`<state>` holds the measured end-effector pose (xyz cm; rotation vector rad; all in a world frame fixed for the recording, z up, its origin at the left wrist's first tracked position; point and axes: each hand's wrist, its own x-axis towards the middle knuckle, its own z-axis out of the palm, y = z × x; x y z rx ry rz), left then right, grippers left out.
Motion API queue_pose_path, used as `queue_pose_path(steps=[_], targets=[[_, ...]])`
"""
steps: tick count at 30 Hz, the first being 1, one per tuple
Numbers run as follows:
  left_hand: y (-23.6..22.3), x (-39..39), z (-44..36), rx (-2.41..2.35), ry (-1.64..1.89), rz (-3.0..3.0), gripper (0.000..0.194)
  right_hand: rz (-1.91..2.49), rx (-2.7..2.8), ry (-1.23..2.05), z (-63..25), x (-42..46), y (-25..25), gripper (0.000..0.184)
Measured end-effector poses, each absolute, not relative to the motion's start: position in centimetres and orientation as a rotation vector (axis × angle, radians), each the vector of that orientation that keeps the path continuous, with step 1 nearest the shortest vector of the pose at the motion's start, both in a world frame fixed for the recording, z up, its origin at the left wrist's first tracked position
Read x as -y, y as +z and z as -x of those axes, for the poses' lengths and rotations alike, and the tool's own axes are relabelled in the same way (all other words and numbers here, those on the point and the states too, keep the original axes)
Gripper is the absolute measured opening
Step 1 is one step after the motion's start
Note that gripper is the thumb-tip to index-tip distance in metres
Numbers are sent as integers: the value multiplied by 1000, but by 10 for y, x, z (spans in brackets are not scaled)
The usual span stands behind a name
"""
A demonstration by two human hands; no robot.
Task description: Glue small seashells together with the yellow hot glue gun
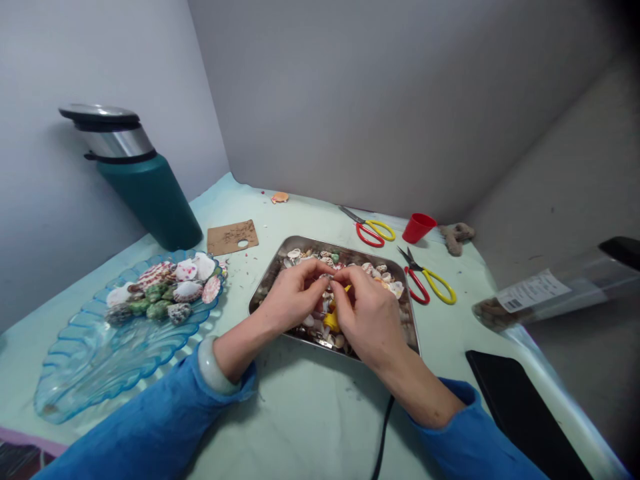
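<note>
Over the metal tray (410, 327), my left hand (295, 293) and my right hand (367, 313) meet fingertip to fingertip. Both are closed in a pinch around something tiny, mostly hidden by the fingers. Small shells (375, 270) of mixed colours fill the tray beneath them. Between the hands, a yellow object (331, 321) shows partly; my right hand covers the rest, so I cannot tell whether that hand touches it. A pale bangle (215, 367) circles my left wrist.
Larger shells (160, 293) lie on a blue leaf-shaped dish (100, 367) at left, before a teal bottle (150, 197). Behind the tray are cardboard (233, 238) and two scissors (369, 227). Rightward stand a red cup (419, 228), a clear bag (545, 293) and a black slab (520, 407). A black cable (384, 433) runs in front.
</note>
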<state>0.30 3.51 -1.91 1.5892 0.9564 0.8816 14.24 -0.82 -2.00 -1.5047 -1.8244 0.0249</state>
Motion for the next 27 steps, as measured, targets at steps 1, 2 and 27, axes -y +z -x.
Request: queue_pose_path(steps=[1, 2, 27], targets=[[-19, -35, -3, -952, 879, -1581, 16, 1509, 1825, 25, -143, 8, -20, 10], [-19, -35, -3, -952, 875, -1575, 16, 1514, 1826, 27, -143, 8, -20, 10], [-16, -35, -3, -979, 861, -1619, 17, 1493, 1824, 6, -143, 8, -21, 11]])
